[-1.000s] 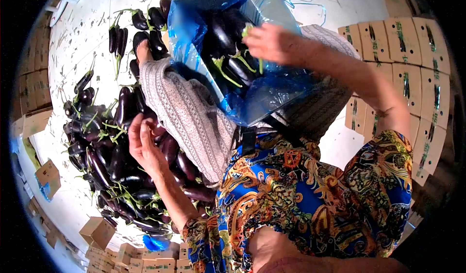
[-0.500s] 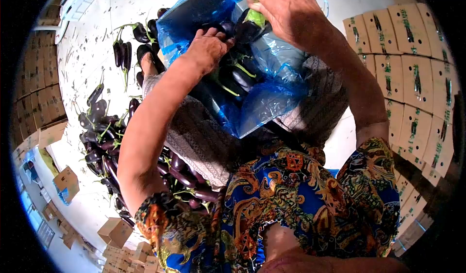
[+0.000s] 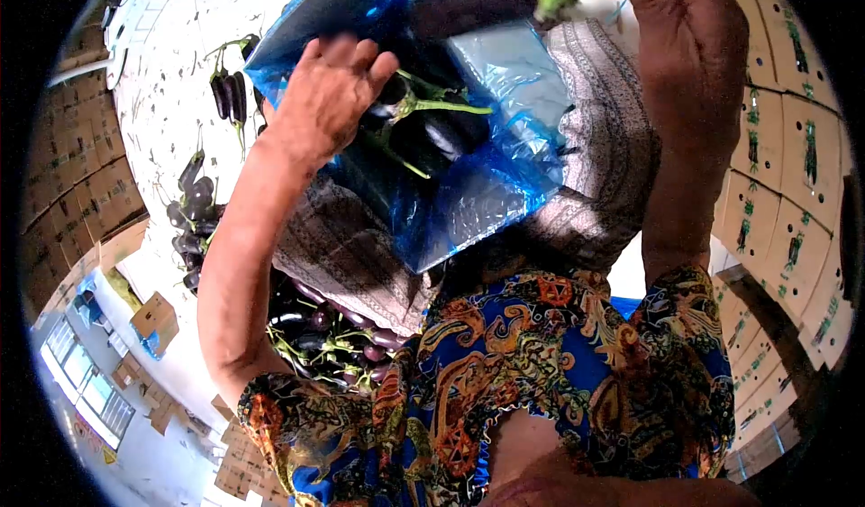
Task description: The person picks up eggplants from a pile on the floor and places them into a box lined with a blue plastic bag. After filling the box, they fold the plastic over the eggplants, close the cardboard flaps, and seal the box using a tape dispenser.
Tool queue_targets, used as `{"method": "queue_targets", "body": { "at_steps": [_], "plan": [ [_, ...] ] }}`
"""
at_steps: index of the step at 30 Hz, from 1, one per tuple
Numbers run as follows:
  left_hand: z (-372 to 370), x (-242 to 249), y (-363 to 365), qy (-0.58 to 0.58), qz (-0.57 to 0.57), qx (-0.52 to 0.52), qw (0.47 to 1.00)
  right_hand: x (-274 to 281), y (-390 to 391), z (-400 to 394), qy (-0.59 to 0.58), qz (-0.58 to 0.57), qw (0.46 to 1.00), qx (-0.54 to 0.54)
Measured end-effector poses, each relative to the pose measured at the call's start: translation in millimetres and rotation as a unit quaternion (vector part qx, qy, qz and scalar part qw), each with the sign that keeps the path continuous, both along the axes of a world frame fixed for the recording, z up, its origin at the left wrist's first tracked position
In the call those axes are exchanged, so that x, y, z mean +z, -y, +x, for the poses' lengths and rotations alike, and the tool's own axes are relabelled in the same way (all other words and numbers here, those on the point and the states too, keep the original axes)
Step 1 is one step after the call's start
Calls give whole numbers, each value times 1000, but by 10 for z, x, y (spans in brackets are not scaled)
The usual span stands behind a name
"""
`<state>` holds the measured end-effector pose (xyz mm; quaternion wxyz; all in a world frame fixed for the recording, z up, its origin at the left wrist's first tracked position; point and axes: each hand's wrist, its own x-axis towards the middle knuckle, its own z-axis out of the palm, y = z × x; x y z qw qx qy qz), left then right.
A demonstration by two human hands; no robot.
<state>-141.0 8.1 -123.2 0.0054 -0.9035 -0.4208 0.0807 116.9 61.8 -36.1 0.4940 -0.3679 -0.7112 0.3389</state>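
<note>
Pinched by its stem, a dark purple eggplant with a green cap hangs from my right hand at the top of the view. It lies nearly level above the far side of an open blue plastic bag. The bag rests on my lap, and several eggplants with green stems lie inside. My left hand is over the bag's left side, palm down, fingers bent and a little apart. Its fingertips are blurred; no object shows in them.
Loose eggplants lie on the pale floor to the left, and a pile lies beside my leg. Cardboard boxes are stacked at the right. More boxes stand at the left.
My right hand has moved right, carrying the eggplant, which has turned from steep to nearly level. My left hand has shifted left and off the eggplants. The view has tilted somewhat.
</note>
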Motion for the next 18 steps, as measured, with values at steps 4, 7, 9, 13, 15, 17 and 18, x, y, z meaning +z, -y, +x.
{"method": "queue_targets", "body": {
  "at_steps": [4, 7, 9, 13, 15, 17, 18],
  "plan": [
    [-120, 509, 242, 163, -77, 143, 973, -96, -48, -52, -18, 233, 971, -40],
    [-145, 672, 452, 339, -131, 263, 894, 16, -52, 5, -17, 120, 993, 2],
    [-156, 509, 640, 509, -245, 339, 752, 186, 111, -1, 12, 58, 998, -9],
    [-10, 297, 831, 571, -299, 449, 619, -143, -13, 21, -38, 137, 990, 7],
    [190, 330, 825, 623, -314, 473, 537, -244, -102, 51, -53, 173, 983, 23],
    [290, 81, 809, 697, -348, 442, 444, -213, -79, 78, -55, 159, 985, 34],
    [404, -3, 800, 738, -363, 430, 372, -119, 1, 58, -62, 141, 987, 36]
  ]
}}
